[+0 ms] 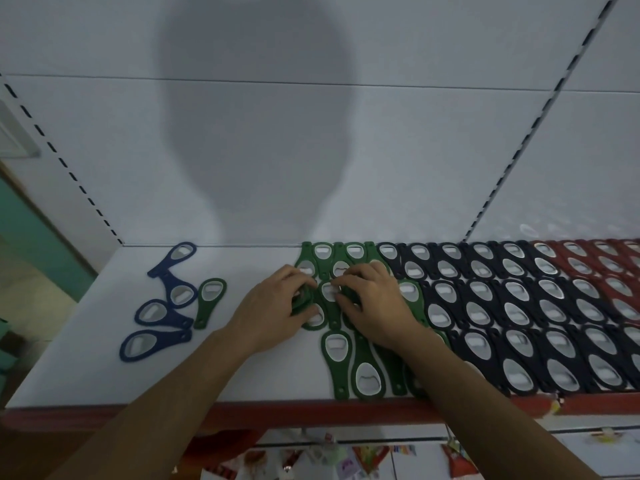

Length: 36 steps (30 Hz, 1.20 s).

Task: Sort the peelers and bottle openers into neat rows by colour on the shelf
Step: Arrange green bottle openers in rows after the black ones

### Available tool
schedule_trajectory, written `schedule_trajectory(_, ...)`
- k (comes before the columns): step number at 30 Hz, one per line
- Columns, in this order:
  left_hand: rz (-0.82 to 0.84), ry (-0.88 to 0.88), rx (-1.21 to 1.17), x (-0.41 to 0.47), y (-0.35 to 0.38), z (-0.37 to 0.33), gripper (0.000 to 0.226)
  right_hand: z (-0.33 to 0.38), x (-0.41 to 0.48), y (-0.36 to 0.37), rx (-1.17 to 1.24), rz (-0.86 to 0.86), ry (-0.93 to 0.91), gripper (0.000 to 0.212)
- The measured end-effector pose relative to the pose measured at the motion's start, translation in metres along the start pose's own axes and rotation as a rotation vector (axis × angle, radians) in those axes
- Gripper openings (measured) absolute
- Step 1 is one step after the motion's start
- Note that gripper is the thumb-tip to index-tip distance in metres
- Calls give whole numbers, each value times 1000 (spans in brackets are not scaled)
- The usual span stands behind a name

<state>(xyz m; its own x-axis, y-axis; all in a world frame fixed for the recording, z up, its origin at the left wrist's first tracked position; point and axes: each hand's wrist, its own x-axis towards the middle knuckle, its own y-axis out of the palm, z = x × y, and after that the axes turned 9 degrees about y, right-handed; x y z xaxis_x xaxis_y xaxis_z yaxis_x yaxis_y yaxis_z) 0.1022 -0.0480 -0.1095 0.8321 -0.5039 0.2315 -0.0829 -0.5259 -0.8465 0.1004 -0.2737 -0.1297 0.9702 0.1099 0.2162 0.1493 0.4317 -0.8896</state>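
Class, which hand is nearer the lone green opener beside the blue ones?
Left. The left hand lies just right of the lone green opener; the right hand sits farther right.

Covered, cropped, blurred

Partly hidden under left hand (pixel 273 306) and right hand (pixel 375 303), with the right's hold unclear: green openers (pixel 340 379). Cut by right edge: red openers (pixel 604 284). Below shelf (pixel 104 341), blurred and cropped at bottom: packets (pixel 457 462), print unreadable.

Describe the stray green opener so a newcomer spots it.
Look at the shelf's left end, where loose blue openers lie. The stray opener lies at their right edge, left of the left hand. It is the only green one there.
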Motion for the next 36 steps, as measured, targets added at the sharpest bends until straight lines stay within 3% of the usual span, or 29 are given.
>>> schedule_trajectory(1,-89,-83,-184,0,-3,-2,30,2,-1,-2,14,-9,-1,34)
schedule_trajectory(3,-307,-302,-866,2,-15,-13,25,9,-2,-9,90,-61,-16,31)
schedule_trajectory(5,-413,-468,-1501,4,-28,-26,29,23,-3,-19,237,-102,-47,26)
schedule_trajectory(7,-415,-528,-1676,4,-35,-35,28,41,-4,-30,424,-62,-50,21)
schedule_trajectory(9,-390,-547,-1570,2,-39,-43,22,55,-3,-32,609,20,16,24)
schedule_trajectory(12,-303,-501,-1207,-3,-42,-47,16,66,2,-29,798,52,122,40)
schedule_trajectory(16,-171,-414,-1070,-8,-50,-50,16,70,8,-28,911,98,143,17)
schedule_trajectory(20,-341,-605,-1163,-6,-53,-33,23,61,0,-32,771,20,133,16)
schedule_trajectory(22,-391,-694,-1231,-7,-52,-22,28,56,-7,-38,753,89,110,16)
schedule_trajectory(25,-289,-668,-1200,-13,-43,-7,34,56,-19,-40,721,171,75,5)
schedule_trajectory(29,-69,-535,-1190,-20,-29,-5,33,62,-27,-44,763,217,63,8)
schedule_trajectory(33,-40,-542,-1124,-21,-25,-5,26,63,-36,-46,779,230,69,14)
schedule_trajectory(36,-30,-558,-1120,-20,-24,-3,21,63,-42,-42,635,205,76,15)
